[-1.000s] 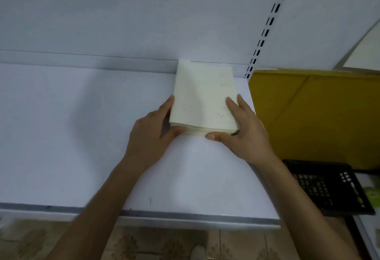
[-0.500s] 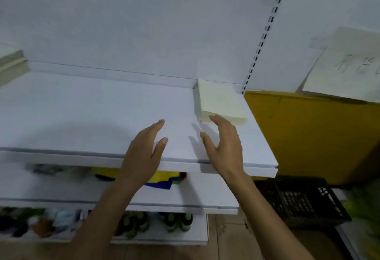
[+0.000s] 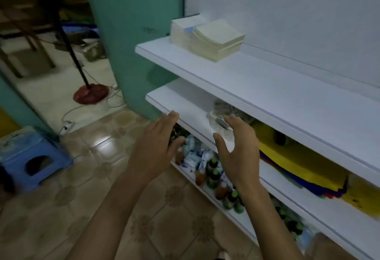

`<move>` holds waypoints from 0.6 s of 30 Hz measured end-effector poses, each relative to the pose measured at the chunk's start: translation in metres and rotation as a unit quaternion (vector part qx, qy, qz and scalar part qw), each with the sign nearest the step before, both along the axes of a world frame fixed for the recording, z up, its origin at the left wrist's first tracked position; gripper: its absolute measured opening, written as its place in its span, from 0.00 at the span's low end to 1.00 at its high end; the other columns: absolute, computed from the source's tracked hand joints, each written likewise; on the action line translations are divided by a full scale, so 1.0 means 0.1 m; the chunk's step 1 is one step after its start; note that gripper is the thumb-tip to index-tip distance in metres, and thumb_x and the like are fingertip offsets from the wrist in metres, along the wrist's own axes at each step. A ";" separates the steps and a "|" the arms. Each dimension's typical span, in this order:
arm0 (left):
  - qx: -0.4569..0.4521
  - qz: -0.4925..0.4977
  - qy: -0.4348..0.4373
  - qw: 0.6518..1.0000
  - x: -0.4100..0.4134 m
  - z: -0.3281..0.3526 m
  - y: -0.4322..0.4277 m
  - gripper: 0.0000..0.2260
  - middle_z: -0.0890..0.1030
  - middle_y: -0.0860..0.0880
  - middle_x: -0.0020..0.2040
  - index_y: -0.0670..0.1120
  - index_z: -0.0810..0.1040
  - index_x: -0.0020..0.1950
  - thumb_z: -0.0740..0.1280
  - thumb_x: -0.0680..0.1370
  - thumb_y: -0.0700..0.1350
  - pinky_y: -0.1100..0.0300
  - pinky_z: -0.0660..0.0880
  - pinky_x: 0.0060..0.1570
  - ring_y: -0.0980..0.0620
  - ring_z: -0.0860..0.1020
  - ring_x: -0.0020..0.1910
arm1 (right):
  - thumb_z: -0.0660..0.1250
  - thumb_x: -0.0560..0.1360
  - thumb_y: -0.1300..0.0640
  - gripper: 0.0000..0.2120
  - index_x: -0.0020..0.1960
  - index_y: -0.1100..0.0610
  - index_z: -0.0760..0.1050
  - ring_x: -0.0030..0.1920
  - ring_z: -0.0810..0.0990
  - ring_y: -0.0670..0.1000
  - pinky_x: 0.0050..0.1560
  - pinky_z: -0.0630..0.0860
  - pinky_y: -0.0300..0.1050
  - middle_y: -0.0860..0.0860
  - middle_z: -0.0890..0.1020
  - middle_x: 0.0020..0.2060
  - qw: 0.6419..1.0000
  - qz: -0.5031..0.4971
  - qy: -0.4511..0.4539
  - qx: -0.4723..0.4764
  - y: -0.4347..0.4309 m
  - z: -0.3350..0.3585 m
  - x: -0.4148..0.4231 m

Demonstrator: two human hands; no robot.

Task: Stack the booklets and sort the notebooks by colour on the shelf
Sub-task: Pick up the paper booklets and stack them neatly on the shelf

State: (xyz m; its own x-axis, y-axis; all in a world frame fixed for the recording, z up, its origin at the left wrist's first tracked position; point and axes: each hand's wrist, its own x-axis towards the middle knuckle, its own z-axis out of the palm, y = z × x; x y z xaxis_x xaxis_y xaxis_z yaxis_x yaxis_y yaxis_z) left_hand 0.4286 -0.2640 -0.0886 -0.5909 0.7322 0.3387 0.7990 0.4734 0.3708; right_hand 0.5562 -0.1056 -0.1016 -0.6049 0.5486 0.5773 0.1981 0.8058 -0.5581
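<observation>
Both hands are empty with fingers spread: left hand (image 3: 154, 148) and right hand (image 3: 240, 146) hover before the middle shelf's (image 3: 185, 103) front edge. Two cream booklet stacks (image 3: 218, 39) sit at the top shelf's (image 3: 267, 87) left end. Best lifted with both palms, edges squared. Half a second ago the hands hovered beside another stack.

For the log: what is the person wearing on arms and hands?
Nothing visible: the left hand and right hand are bare, without gloves, rings or a watch; the left forearm and right forearm are uncovered, no sleeves in frame.
</observation>
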 end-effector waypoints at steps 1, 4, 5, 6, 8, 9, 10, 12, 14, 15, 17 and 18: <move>-0.029 0.009 0.029 0.999 -0.06 -0.02 -0.11 0.29 0.62 0.48 0.75 0.45 0.59 0.76 0.50 0.80 0.61 0.50 0.60 0.70 0.49 0.60 0.74 | 0.69 0.75 0.55 0.21 0.66 0.59 0.73 0.65 0.73 0.57 0.65 0.70 0.56 0.56 0.76 0.64 1.000 0.014 -0.016 0.006 -0.06 -0.01 -0.11; -0.076 0.029 0.069 0.994 -0.23 -0.08 -0.27 0.33 0.57 0.50 0.77 0.46 0.57 0.77 0.46 0.78 0.65 0.55 0.52 0.71 0.51 0.55 0.76 | 0.70 0.74 0.56 0.21 0.65 0.60 0.74 0.65 0.73 0.57 0.65 0.70 0.58 0.57 0.76 0.64 0.999 0.035 -0.034 0.024 -0.13 -0.04 -0.40; -0.084 0.032 0.077 0.993 -0.30 -0.10 -0.28 0.33 0.56 0.51 0.77 0.47 0.57 0.77 0.45 0.77 0.65 0.57 0.50 0.71 0.51 0.54 0.76 | 0.71 0.74 0.57 0.20 0.65 0.60 0.74 0.65 0.73 0.58 0.65 0.70 0.57 0.57 0.77 0.63 0.998 0.036 -0.031 0.034 -0.13 -0.05 -0.50; -0.090 0.034 0.080 0.992 -0.37 -0.11 -0.28 0.34 0.56 0.51 0.77 0.47 0.57 0.77 0.44 0.77 0.66 0.58 0.48 0.71 0.52 0.53 0.76 | 0.71 0.74 0.57 0.20 0.64 0.60 0.74 0.65 0.73 0.58 0.66 0.69 0.56 0.57 0.77 0.63 0.998 0.036 -0.028 0.041 -0.12 -0.05 -0.60; -0.087 0.034 0.078 0.993 -0.56 -0.13 -0.23 0.34 0.55 0.51 0.77 0.47 0.57 0.77 0.45 0.77 0.66 0.61 0.45 0.70 0.52 0.53 0.76 | 0.70 0.75 0.55 0.20 0.65 0.59 0.74 0.65 0.72 0.56 0.66 0.68 0.53 0.56 0.76 0.63 0.998 0.034 -0.028 0.046 -0.08 -0.07 -0.81; -0.084 0.032 0.076 0.993 -0.67 -0.13 -0.20 0.33 0.56 0.50 0.77 0.47 0.58 0.77 0.46 0.77 0.65 0.60 0.46 0.70 0.51 0.54 0.76 | 0.69 0.75 0.54 0.20 0.65 0.58 0.74 0.65 0.72 0.56 0.66 0.68 0.53 0.56 0.76 0.64 0.998 0.033 -0.030 0.047 -0.05 -0.08 -0.93; -0.082 0.032 0.077 0.993 -0.78 -0.14 -0.16 0.32 0.58 0.50 0.77 0.47 0.58 0.76 0.47 0.78 0.65 0.58 0.48 0.70 0.51 0.55 0.76 | 0.69 0.75 0.53 0.20 0.65 0.58 0.74 0.66 0.71 0.55 0.66 0.67 0.52 0.56 0.75 0.64 0.998 0.032 -0.033 0.046 -0.01 -0.08 -1.06; -0.083 0.031 0.093 0.992 -1.06 -0.16 -0.05 0.30 0.59 0.49 0.76 0.46 0.59 0.76 0.52 0.79 0.62 0.53 0.54 0.71 0.50 0.57 0.75 | 0.69 0.76 0.52 0.21 0.66 0.58 0.73 0.66 0.71 0.56 0.66 0.67 0.53 0.57 0.75 0.65 0.998 0.030 -0.039 0.038 0.10 -0.09 -1.37; -0.091 0.024 0.101 0.990 -1.38 -0.17 0.11 0.29 0.61 0.48 0.75 0.46 0.60 0.75 0.57 0.79 0.59 0.50 0.59 0.69 0.48 0.59 0.75 | 0.69 0.76 0.52 0.22 0.66 0.60 0.73 0.67 0.71 0.59 0.66 0.67 0.56 0.59 0.74 0.66 0.998 0.032 -0.042 0.026 0.23 -0.06 -1.73; -0.098 0.020 0.106 0.989 -1.56 -0.16 0.21 0.29 0.63 0.47 0.75 0.45 0.61 0.75 0.59 0.78 0.58 0.49 0.61 0.68 0.47 0.61 0.74 | 0.69 0.76 0.52 0.22 0.66 0.61 0.73 0.67 0.70 0.60 0.66 0.67 0.57 0.60 0.73 0.66 0.998 0.034 -0.041 0.022 0.31 -0.03 -1.93; -0.107 0.010 0.123 0.987 -1.94 -0.09 0.45 0.29 0.64 0.46 0.74 0.44 0.63 0.74 0.61 0.78 0.57 0.48 0.63 0.67 0.46 0.63 0.73 | 0.69 0.76 0.53 0.22 0.66 0.61 0.73 0.68 0.70 0.61 0.66 0.67 0.58 0.60 0.73 0.67 0.999 0.036 -0.034 0.019 0.49 0.07 -2.32; -0.107 0.004 0.132 0.985 -2.14 -0.06 0.58 0.28 0.65 0.46 0.74 0.44 0.64 0.74 0.61 0.78 0.57 0.49 0.63 0.67 0.46 0.64 0.73 | 0.68 0.76 0.52 0.22 0.66 0.61 0.73 0.68 0.70 0.61 0.65 0.67 0.59 0.60 0.73 0.67 0.999 0.034 -0.028 0.019 0.59 0.12 -2.51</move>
